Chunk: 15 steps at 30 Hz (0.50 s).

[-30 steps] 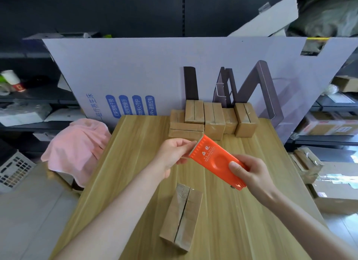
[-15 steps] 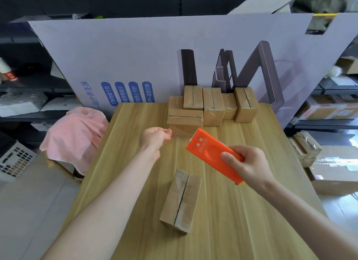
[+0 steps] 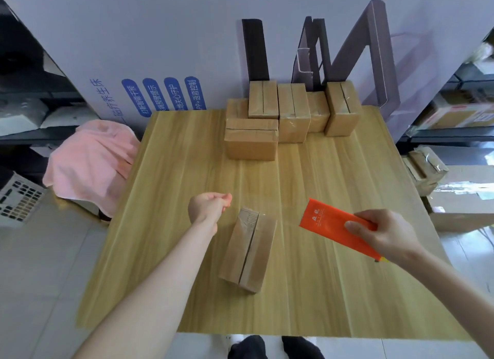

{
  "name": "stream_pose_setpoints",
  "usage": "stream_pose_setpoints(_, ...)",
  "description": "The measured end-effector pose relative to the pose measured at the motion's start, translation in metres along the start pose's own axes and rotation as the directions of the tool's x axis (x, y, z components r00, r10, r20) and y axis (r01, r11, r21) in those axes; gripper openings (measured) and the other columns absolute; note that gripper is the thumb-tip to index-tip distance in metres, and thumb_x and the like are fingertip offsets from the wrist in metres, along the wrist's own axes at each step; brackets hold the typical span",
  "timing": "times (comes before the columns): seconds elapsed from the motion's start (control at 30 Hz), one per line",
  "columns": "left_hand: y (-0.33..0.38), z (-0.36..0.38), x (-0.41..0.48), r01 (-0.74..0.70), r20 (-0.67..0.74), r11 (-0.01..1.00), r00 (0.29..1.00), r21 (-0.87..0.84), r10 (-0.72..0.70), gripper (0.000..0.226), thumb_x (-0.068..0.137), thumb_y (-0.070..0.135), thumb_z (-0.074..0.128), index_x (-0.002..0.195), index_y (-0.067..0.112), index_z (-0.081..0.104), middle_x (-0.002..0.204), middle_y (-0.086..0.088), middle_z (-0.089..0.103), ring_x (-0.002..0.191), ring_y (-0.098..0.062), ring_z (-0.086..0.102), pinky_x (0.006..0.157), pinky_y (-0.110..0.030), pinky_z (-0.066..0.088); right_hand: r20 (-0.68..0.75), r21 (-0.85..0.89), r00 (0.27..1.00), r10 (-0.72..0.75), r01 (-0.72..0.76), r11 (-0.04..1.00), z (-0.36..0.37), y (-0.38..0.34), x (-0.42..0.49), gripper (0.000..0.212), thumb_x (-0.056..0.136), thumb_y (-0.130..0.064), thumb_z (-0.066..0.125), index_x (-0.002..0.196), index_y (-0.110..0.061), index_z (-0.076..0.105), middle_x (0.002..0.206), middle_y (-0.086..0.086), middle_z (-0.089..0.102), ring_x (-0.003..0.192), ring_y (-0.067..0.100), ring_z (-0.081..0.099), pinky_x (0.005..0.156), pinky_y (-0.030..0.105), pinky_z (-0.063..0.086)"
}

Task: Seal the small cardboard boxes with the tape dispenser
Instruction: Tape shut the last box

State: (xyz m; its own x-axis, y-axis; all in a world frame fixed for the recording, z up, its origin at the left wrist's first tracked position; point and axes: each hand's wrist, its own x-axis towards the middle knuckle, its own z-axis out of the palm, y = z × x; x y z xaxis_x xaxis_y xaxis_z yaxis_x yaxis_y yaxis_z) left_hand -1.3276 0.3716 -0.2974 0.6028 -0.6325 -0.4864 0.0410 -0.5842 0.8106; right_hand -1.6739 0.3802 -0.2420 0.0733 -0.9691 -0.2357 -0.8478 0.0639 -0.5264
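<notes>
The small cardboard box [image 3: 250,251] I'm working on lies flat on the wooden table [image 3: 187,171], a little near of centre. Its top seam runs from near to far and is skewed slightly to the left at the near end.

My left hand [image 3: 209,207] hovers just off the box's far-left corner, with fingertips and thumb pinched together. From that pinch I can just make out a faint glossy strip of clear tape [image 3: 287,221]. It stretches rightward over the far end of the box to the tape dispenser [image 3: 336,225], though it's too thin to trace all the way.

My right hand [image 3: 385,233] grips the orange dispenser by its near end, thumb on top, holding it above the table to the right of the box with its mouth pointing left.

A cluster of other boxes [image 3: 288,118] sits along the far edge, against a white printed board [image 3: 133,51]. A pink cloth [image 3: 91,161] is heaped off the table's left side.
</notes>
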Motion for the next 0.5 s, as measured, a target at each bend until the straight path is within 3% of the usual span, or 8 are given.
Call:
stream_pose_setpoints(0.1,-0.011,0.008,0.007,-0.007,0.011,0.999,1.000,0.044,0.006,0.011,0.071,0.019,0.083,0.070,0.016,0.072,0.063,0.001,0.072,0.060,-0.012,0.063,0.068,-0.027,0.052,-0.003,-0.104,1.000,0.028,-0.028,0.994,0.013,-0.001,0.012,0.017,0.084,-0.044,0.067,0.077,-0.030,0.070,0.062,-0.011,0.065,0.054,0.012,0.063,0.052,0.027,0.048)
stream_pose_setpoints(0.23,-0.021,0.012,0.021,0.010,0.013,0.996,1.000,0.085,-0.011,0.012,0.071,0.021,0.084,0.074,0.017,0.073,0.070,0.001,0.073,0.065,-0.012,0.065,0.069,-0.026,0.051,-0.008,-0.184,1.000,0.026,-0.027,0.982,0.027,-0.002,0.025,0.028,0.082,-0.052,0.062,0.060,-0.038,0.056,0.057,-0.017,0.060,0.048,0.009,0.061,0.043,0.017,0.030)
stream_pose_setpoints(0.5,-0.034,0.017,0.032,0.012,0.006,0.992,1.000,0.123,-0.013,0.012,0.072,0.023,0.084,0.075,0.017,0.073,0.074,0.004,0.073,0.066,-0.006,0.064,0.061,-0.019,0.045,-0.014,-0.245,0.997,0.070,-0.071,0.967,0.048,0.004,0.038,0.030,0.081,-0.055,0.061,0.058,-0.036,0.055,0.053,-0.017,0.058,0.044,0.003,0.055,0.043,0.015,0.027)
